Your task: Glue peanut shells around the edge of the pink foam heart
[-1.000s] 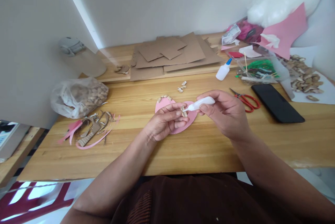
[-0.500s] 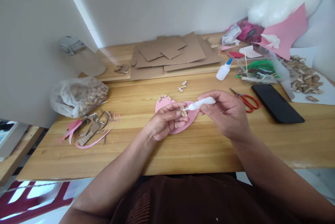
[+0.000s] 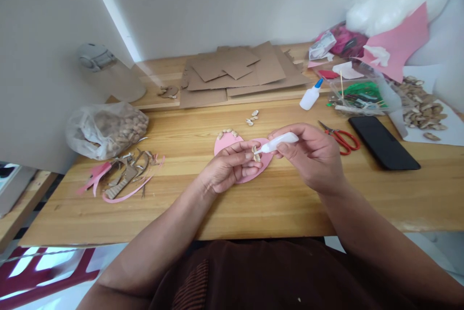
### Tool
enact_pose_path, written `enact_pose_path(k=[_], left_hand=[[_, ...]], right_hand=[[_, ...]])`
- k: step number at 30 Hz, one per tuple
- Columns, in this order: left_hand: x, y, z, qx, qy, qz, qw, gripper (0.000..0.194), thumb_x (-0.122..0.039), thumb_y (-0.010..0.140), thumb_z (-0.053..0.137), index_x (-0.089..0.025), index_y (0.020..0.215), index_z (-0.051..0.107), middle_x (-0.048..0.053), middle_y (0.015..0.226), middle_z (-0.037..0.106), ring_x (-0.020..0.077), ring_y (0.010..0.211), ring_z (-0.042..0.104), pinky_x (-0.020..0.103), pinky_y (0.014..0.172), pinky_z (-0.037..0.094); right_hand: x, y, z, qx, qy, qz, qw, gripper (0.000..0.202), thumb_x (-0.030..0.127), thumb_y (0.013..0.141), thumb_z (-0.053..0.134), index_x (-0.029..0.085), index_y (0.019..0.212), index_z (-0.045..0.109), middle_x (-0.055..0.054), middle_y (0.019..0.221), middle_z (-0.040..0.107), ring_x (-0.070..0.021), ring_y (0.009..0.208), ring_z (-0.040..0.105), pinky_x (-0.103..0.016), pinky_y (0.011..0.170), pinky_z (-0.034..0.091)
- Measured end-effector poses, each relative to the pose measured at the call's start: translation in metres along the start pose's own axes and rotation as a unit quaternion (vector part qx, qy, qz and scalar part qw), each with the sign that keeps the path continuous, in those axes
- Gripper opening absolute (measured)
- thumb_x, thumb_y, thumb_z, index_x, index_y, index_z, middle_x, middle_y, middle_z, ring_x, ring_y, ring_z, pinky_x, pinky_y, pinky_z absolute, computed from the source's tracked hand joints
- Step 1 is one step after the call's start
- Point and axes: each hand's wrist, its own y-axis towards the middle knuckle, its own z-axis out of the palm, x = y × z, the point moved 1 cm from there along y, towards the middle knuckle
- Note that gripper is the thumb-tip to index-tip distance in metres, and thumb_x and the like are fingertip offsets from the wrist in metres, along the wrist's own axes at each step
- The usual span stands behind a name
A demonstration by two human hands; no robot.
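Note:
My left hand pinches a half peanut shell between thumb and fingers, its hollow side showing. In my right hand is a white glue bottle, tilted so that its nozzle touches or nearly touches the shell. Below both hands lies a pink heart-shaped piece, partly hidden by my left hand. Several shell pieces run along its upper left edge. A few loose shells rest on the table just beyond the heart.
Red-handled scissors and a black phone lie to the right. A second glue bottle stands behind them, near a shell pile. Cardboard sheets are at the back. Left are a bag of peanuts and scraps.
The view has shifted slightly. Both hands keep nearly the same pose, with the nozzle still at the shell.

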Motion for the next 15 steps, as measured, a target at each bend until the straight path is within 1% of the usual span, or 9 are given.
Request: enact_pose_path(k=[8,15], left_hand=[[0.0020,0.0008,-0.0026,0.006,0.004,-0.002,1.000,0.030,-0.008,0.079,0.076,-0.014,0.109,0.072,0.004,0.084,0.076,0.0151,0.075,0.076,0.020,0.068,0.062],[0.0021,0.0011,-0.0030,0.003,0.005,-0.002,1.000,0.032,-0.009,0.078,0.078,-0.015,0.109,0.072,0.005,0.084,0.075,0.0150,0.075,0.076,0.020,0.068,0.062]], right_hand=[[-0.0012,-0.0002,0.0000,-0.005,0.000,-0.004,1.000,0.010,0.025,0.089,0.074,0.022,0.098,0.073,-0.004,0.091,0.074,-0.0148,0.076,0.068,-0.029,0.073,0.059],[-0.0017,0.0004,-0.0004,-0.002,-0.012,-0.027,1.000,0.010,0.023,0.089,0.073,0.020,0.099,0.073,-0.003,0.087,0.074,-0.0146,0.074,0.069,-0.028,0.072,0.060]])
